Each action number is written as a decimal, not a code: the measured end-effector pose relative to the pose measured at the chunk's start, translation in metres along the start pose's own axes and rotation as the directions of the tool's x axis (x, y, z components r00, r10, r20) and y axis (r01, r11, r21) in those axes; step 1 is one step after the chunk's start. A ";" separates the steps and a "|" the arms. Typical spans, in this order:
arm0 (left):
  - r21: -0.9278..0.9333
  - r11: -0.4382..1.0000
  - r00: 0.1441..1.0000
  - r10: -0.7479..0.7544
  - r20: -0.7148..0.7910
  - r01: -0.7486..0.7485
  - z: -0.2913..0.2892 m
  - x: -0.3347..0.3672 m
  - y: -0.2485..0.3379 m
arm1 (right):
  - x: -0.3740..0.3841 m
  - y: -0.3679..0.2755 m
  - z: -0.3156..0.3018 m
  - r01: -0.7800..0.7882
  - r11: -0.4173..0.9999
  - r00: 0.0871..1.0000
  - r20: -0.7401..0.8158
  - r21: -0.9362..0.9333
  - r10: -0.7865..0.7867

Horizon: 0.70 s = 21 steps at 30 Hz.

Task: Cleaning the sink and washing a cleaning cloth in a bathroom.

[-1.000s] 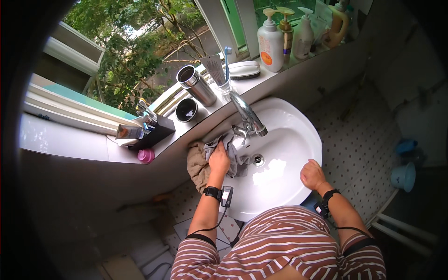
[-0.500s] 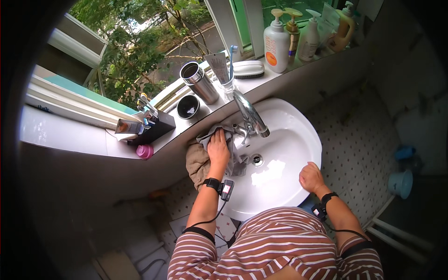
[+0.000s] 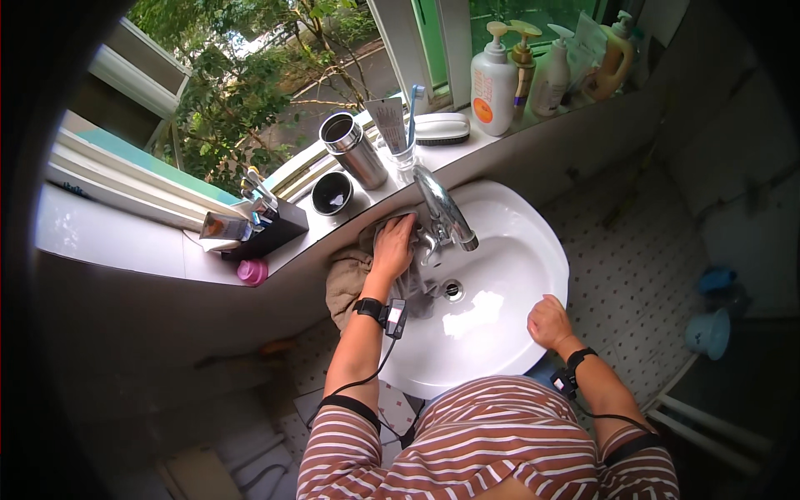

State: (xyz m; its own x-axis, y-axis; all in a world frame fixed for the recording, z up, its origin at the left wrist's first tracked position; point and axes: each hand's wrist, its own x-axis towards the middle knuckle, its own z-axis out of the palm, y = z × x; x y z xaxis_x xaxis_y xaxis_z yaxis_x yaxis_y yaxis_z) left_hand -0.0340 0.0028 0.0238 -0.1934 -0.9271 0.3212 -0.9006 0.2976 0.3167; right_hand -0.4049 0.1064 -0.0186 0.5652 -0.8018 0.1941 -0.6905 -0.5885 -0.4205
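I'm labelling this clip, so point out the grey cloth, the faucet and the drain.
Grey cloth (image 3: 416,288), head view, lower folds.
Faucet (image 3: 446,208), head view, middle of spout.
Drain (image 3: 452,290), head view, centre.

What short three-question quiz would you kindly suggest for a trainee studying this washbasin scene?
1. True or false: the left hand lies over the grey cloth.
2. Multiple choice: where is the white brush? A) beside the clear cup; B) inside the black box; C) on the floor.
3. Short answer: how is the right hand shaped, and what part of the basin is it by?

Key: 1. True. 2. A. 3. Curled into a fist, by the rim.
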 end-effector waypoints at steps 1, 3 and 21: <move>-0.032 0.999 0.999 0.031 0.027 -0.030 0.000 0.007 0.000 | 0.000 0.001 -0.001 0.000 1.000 1.000 0.002 -0.006 0.000; -0.061 0.997 0.997 0.060 0.055 -0.056 0.001 0.011 -0.003 | 0.001 0.000 0.001 0.012 1.000 1.000 -0.001 0.003 -0.012; 0.397 0.899 0.983 -0.158 -0.097 0.184 0.017 -0.078 0.001 | 0.002 -0.002 -0.003 0.027 0.999 1.000 -0.005 -0.028 -0.027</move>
State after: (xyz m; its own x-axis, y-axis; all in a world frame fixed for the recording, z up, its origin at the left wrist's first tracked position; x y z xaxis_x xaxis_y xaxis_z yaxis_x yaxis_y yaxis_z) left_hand -0.0261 0.0719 -0.0160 -0.0096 -0.9358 0.3523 -0.9999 0.0065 -0.0099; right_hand -0.4034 0.1054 -0.0148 0.5811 -0.7863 0.2100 -0.6876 -0.6123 -0.3903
